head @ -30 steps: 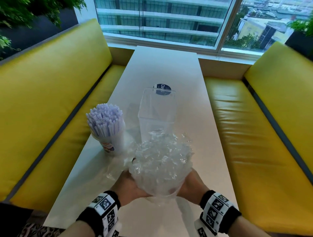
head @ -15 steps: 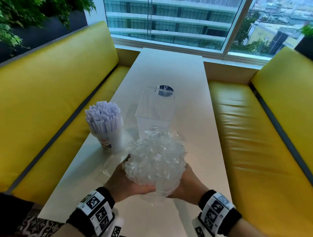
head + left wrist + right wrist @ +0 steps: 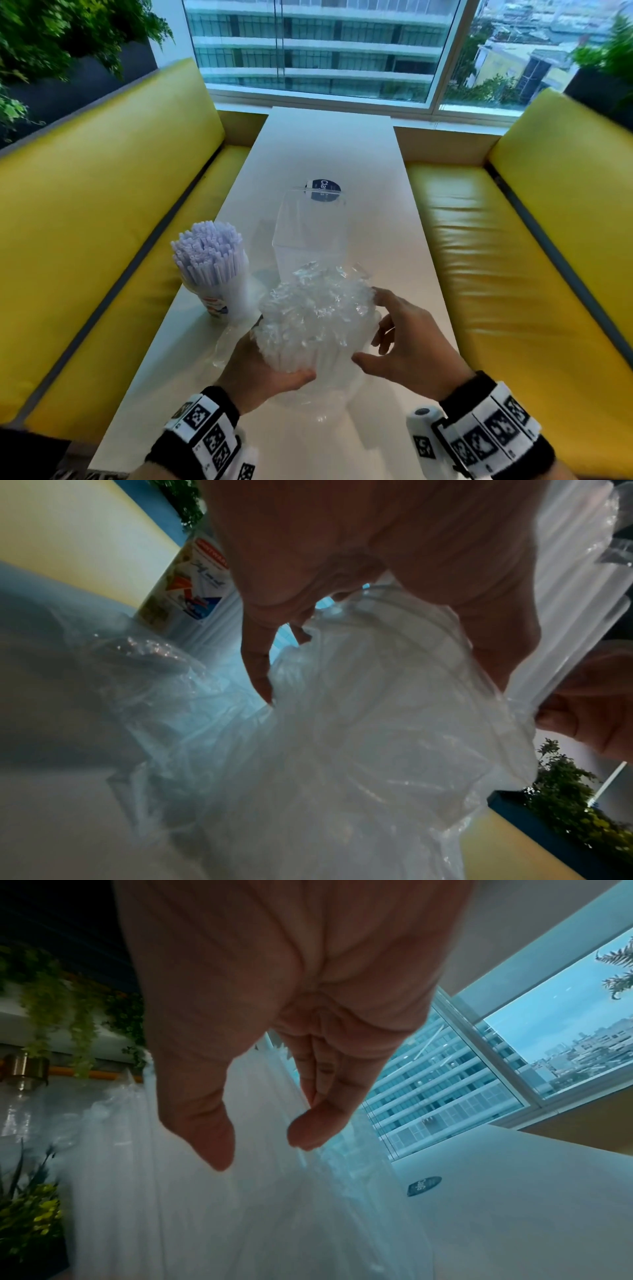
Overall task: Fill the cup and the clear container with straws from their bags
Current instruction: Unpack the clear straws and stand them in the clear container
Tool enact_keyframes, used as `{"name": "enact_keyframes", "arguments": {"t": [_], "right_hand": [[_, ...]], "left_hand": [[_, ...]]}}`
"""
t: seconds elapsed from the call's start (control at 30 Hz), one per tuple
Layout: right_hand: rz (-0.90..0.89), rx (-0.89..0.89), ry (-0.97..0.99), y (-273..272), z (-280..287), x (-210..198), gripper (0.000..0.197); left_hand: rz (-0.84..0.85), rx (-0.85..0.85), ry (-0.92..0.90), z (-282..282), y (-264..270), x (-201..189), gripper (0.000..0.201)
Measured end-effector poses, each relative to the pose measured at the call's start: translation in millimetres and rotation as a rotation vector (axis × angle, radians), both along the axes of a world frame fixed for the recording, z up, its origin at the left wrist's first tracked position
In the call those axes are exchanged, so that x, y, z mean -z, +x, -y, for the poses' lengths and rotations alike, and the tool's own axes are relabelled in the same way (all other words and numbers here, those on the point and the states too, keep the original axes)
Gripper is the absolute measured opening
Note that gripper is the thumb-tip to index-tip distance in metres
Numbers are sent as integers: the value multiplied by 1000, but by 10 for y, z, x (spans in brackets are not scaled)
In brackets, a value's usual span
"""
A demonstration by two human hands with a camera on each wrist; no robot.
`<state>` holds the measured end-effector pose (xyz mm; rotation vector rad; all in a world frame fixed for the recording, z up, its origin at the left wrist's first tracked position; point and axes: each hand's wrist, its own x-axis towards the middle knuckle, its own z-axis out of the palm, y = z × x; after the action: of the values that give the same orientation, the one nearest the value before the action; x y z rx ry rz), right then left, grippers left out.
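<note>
A bag of clear straws (image 3: 315,315) stands upright above the near part of the white table (image 3: 329,144). My left hand (image 3: 263,373) grips it from the left and below, fingers curled round the plastic (image 3: 377,723). Just right of the bundle my right hand (image 3: 400,346) is open with spread fingers and holds nothing; in the right wrist view the right hand (image 3: 274,1015) hangs relaxed beside the bag (image 3: 171,1177). Behind the bundle stands the empty clear container (image 3: 308,233). The printed cup (image 3: 222,305), left of it, is packed with pale lilac straws (image 3: 209,250).
A crumpled empty plastic bag (image 3: 229,339) lies on the table between the cup and my left hand. A round dark blue sticker (image 3: 323,190) sits on the table beyond the container. Yellow benches (image 3: 513,274) run along both long sides, with a window at the far end.
My right hand has let go of the straw bundle and drawn off to the right with its fingers spread. My left hand still holds the bundle, now a little higher and nearer the container.
</note>
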<state>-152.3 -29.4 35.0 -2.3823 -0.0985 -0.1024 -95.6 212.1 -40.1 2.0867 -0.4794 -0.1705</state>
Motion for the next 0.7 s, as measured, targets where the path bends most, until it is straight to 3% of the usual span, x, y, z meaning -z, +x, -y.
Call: {"name": "enact_keyframes", "arguments": {"t": [0.3,0.6,0.7], "right_hand": [[228,246,-84,-43,-203,17,43],[316,207,83,-5,-170,-141,25],[336,180,202,4,-129,-178,31]], "left_hand": [[-136,-89,-178,1,26,84,73],[-209,-61,-231,-16,22,100,77],[-221,-62,-233,-26,17,114,80]]}}
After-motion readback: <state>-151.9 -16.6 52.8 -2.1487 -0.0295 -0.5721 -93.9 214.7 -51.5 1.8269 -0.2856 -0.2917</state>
